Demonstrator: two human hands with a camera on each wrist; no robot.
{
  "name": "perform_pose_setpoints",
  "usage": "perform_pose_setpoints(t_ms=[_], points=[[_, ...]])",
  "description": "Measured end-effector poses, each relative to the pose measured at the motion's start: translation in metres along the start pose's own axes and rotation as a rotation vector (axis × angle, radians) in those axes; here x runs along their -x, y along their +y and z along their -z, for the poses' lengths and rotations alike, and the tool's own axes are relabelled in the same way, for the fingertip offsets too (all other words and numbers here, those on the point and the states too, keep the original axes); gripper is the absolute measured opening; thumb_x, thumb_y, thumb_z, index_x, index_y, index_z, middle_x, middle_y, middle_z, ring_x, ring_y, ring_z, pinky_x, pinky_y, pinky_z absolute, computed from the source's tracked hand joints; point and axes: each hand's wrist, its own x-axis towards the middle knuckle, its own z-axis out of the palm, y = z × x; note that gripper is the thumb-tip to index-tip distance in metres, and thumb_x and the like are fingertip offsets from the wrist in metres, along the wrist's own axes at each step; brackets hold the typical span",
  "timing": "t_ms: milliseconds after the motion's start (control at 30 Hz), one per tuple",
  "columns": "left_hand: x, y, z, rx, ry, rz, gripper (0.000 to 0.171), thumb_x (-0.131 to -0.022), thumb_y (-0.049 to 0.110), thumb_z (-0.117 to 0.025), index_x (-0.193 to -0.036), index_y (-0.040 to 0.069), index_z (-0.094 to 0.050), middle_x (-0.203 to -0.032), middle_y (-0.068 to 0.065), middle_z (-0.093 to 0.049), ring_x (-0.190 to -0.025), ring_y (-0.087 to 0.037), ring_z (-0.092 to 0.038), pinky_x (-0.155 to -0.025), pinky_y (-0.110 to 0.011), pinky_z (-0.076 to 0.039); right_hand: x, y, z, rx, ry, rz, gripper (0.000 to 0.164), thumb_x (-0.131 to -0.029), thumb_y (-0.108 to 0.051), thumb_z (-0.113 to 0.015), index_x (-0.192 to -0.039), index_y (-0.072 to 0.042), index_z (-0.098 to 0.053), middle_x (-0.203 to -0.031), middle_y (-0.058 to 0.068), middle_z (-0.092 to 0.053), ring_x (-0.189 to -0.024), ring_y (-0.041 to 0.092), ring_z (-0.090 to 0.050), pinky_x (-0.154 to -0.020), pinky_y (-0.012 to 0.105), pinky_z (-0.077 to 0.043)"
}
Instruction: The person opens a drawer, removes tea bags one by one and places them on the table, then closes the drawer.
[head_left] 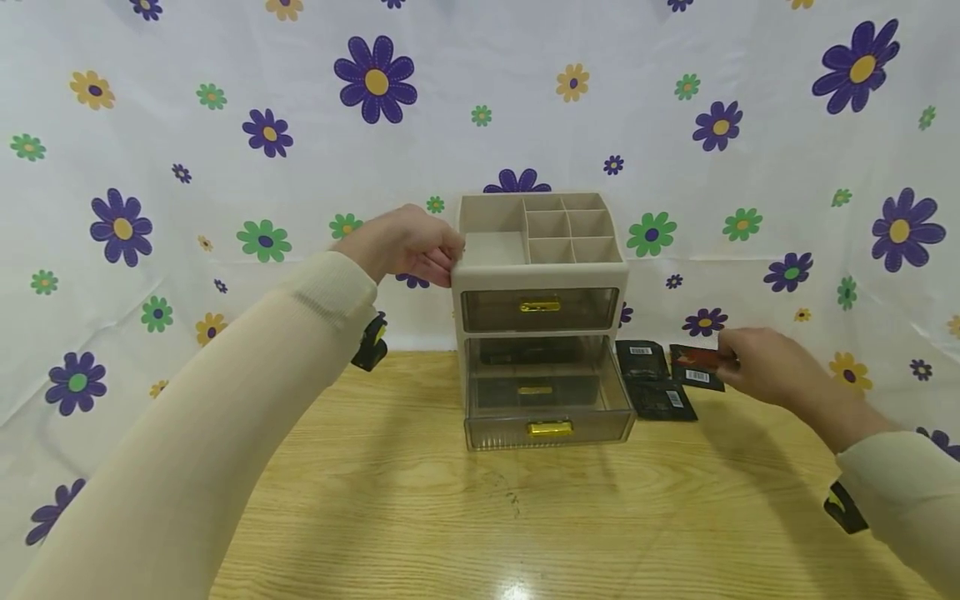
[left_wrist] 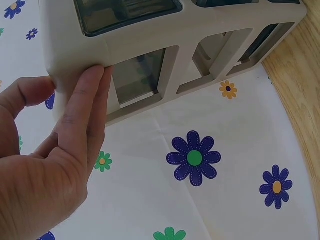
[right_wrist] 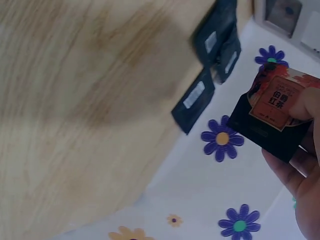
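Note:
My left hand (head_left: 420, 246) grips the upper left corner of a beige drawer organizer (head_left: 540, 270), thumb and fingers on either side of it in the left wrist view. Below the closed top drawer (head_left: 487, 310), a clear drawer (head_left: 498, 432) with a gold handle (head_left: 551, 428) stands pulled out. To the right of the organizer, my right hand (head_left: 765, 367) pinches a red and black tea packet (right_wrist: 272, 107) between thumb and fingers, its printed face showing in the right wrist view. Black packets (head_left: 660, 400) with white barcode labels lie on the table near it.
The organizer's top has a large compartment (head_left: 491, 248) on the left and several small ones on the right. It stands on a wooden table (head_left: 420, 508), with a white flower-patterned cloth (head_left: 300, 183) hanging behind.

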Motion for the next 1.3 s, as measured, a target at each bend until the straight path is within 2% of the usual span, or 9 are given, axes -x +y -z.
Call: perform_pose_setpoints(t_ms=[367, 633, 700, 800, 900, 967, 1067, 1167, 1300], points=[[0.001, -0.001, 0.001, -0.012, -0.007, -0.001, 0.030, -0.083, 0.008, -0.059, -0.111, -0.001, -0.051, -0.107, -0.018, -0.058, -0.083, -0.028, -0.064, -0.069, -0.033, -0.057, 0.004, 0.015, -0.035, 0.070, -0.019, -0.046, 0.011, -0.078, -0.010, -0.060, -0.072, -0.012, -0.051, -0.062, -0.003, -0.049, -0.054, 0.015, -0.040, -0.047, 0.030, -0.037], [0.000, -0.001, -0.002, -0.017, -0.016, 0.003, 0.030, -0.083, 0.009, -0.058, -0.110, -0.001, -0.051, -0.107, -0.018, -0.057, -0.085, -0.029, -0.064, -0.069, -0.032, -0.057, 0.005, 0.024, -0.055, 0.078, -0.006, -0.018, 0.017, -0.078, -0.009, -0.062, -0.068, -0.016, -0.051, -0.064, -0.003, -0.052, -0.058, 0.016, -0.044, -0.051, 0.036, -0.043], [0.000, -0.001, -0.001, -0.019, -0.012, 0.001, 0.029, -0.083, 0.009, -0.058, -0.109, -0.001, -0.052, -0.106, -0.018, -0.057, -0.084, -0.029, -0.064, -0.069, -0.032, -0.057, 0.004, 0.025, -0.056, 0.060, -0.031, 0.004, 0.018, -0.078, -0.007, -0.062, -0.066, -0.017, -0.051, -0.064, -0.005, -0.051, -0.058, 0.015, -0.044, -0.051, 0.035, -0.043], [0.000, -0.001, 0.001, -0.019, -0.007, 0.004, 0.029, -0.083, 0.009, -0.059, -0.109, 0.000, -0.052, -0.107, -0.018, -0.057, -0.084, -0.028, -0.064, -0.069, -0.032, -0.057, 0.005, 0.025, -0.056, 0.031, -0.122, 0.035, 0.018, -0.075, -0.007, -0.065, -0.065, -0.018, -0.054, -0.064, -0.006, -0.051, -0.058, 0.013, -0.043, -0.052, 0.033, -0.042], [-0.001, 0.002, 0.001, -0.016, -0.002, 0.003, 0.030, -0.083, 0.010, -0.059, -0.110, 0.001, -0.052, -0.108, -0.018, -0.057, -0.082, -0.028, -0.065, -0.069, -0.032, -0.057, 0.007, 0.027, -0.053, -0.006, -0.222, 0.047, 0.009, -0.072, -0.011, -0.069, -0.072, -0.015, -0.062, -0.072, -0.004, -0.058, -0.065, 0.015, -0.051, -0.059, 0.036, -0.049], [-0.002, 0.004, 0.001, -0.014, -0.002, 0.000, 0.030, -0.082, 0.009, -0.060, -0.110, 0.001, -0.052, -0.108, -0.018, -0.057, -0.082, -0.028, -0.065, -0.069, -0.032, -0.057, 0.008, 0.028, -0.051, -0.027, -0.260, 0.050, 0.009, -0.073, -0.015, -0.070, -0.079, -0.012, -0.065, -0.077, -0.002, -0.061, -0.069, 0.016, -0.054, -0.063, 0.039, -0.051], [-0.003, 0.005, 0.000, -0.006, -0.003, -0.004, 0.031, -0.082, 0.008, -0.060, -0.110, 0.000, -0.051, -0.108, -0.018, -0.058, -0.081, -0.028, -0.065, -0.069, -0.032, -0.057, 0.008, 0.026, -0.047, -0.040, -0.215, 0.088, 0.010, -0.076, -0.017, -0.069, -0.082, -0.010, -0.065, -0.078, -0.002, -0.062, -0.071, 0.016, -0.056, -0.065, 0.040, -0.052], [-0.005, 0.003, 0.000, 0.000, -0.012, 0.004, 0.031, -0.082, 0.009, -0.060, -0.111, 0.001, -0.051, -0.108, -0.018, -0.058, -0.081, -0.029, -0.065, -0.069, -0.033, -0.057, 0.008, 0.017, -0.041, -0.039, -0.093, 0.153, 0.004, -0.078, -0.015, -0.067, -0.080, -0.012, -0.064, -0.076, -0.006, -0.060, -0.068, 0.013, -0.055, -0.062, 0.037, -0.053], [-0.005, 0.000, 0.002, -0.008, -0.025, 0.000, 0.032, -0.083, 0.010, -0.059, -0.112, 0.000, -0.050, -0.109, -0.019, -0.057, -0.081, -0.029, -0.065, -0.072, -0.034, -0.057, 0.003, -0.010, -0.028, -0.033, 0.059, 0.217, 0.004, -0.078, -0.013, -0.067, -0.080, -0.014, -0.064, -0.076, -0.008, -0.060, -0.068, 0.009, -0.056, -0.061, 0.034, -0.054]])
